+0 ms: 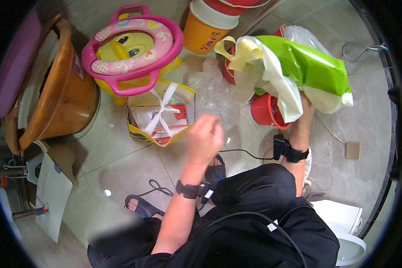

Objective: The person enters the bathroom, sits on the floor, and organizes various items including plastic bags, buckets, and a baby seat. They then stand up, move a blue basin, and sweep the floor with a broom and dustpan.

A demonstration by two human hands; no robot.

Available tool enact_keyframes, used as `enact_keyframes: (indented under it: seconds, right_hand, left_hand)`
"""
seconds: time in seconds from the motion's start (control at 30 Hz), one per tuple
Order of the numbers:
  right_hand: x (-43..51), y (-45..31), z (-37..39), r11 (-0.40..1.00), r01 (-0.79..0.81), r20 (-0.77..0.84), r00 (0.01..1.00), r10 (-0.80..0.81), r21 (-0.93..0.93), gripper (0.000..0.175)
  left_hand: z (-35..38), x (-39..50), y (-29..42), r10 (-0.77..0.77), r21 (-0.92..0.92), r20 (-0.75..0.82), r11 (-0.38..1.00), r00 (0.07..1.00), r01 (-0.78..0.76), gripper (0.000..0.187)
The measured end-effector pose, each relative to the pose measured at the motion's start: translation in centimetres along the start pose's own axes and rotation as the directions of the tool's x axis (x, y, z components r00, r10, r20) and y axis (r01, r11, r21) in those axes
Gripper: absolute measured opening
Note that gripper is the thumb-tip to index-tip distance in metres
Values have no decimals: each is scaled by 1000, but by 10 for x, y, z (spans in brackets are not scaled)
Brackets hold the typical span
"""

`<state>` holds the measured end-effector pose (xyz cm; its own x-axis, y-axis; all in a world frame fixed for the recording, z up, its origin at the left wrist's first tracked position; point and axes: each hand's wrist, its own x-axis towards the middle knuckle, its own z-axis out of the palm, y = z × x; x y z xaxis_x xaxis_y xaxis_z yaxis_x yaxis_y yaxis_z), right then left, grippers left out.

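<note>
My left hand [206,139] is blurred, with its fingers curled in and nothing visible in them. It hovers at the right corner of an open yellow cardboard box [134,131]. Inside the box lie red and white packets [154,117] under a white ribbon [164,109] tied in a knot. On the right, a green and white plastic bag [298,63] with cream loop handles hangs from my right hand [305,100], whose fingers are mostly hidden by it. Below the bag, a small red bucket [266,110] leans on its side. A crumpled clear plastic bag [211,87] lies between the box and the buckets.
A pink child's potty seat [134,57] on a yellow duck base stands behind the box. An orange bucket [206,28] is at the back. To the left, a large brown basin [67,100] leans beside a white panel [53,197]. A black cable [248,152] links my wrist straps.
</note>
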<state>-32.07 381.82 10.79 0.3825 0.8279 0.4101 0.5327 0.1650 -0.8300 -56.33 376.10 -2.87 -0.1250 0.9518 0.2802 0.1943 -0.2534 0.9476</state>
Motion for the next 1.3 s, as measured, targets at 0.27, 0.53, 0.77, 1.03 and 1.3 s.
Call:
enact_keyframes:
  seconds: [0.27,0.53,0.77,1.03,1.3]
  right_hand:
    - [-39,52,-21,973,40,93,995,-20,-225,33]
    - [-73,86,-22,960,-130,208,961,184,-248,45]
    - [-73,99,-49,947,-50,158,982,104,-316,51]
    - [-73,92,-64,960,-38,118,990,73,-278,56]
    - [-87,99,-27,997,25,235,972,-7,-74,61]
  left_hand:
    - [34,-61,-70,-839,-204,349,367,417,908,61]
    - [106,-13,-98,-979,-708,55,100,196,699,65]
    - [98,-16,-106,-844,-373,-85,520,530,768,31]
    - [46,-10,-51,-650,3,138,755,747,656,25]
    - [28,-36,-84,-559,-623,296,502,775,600,31]
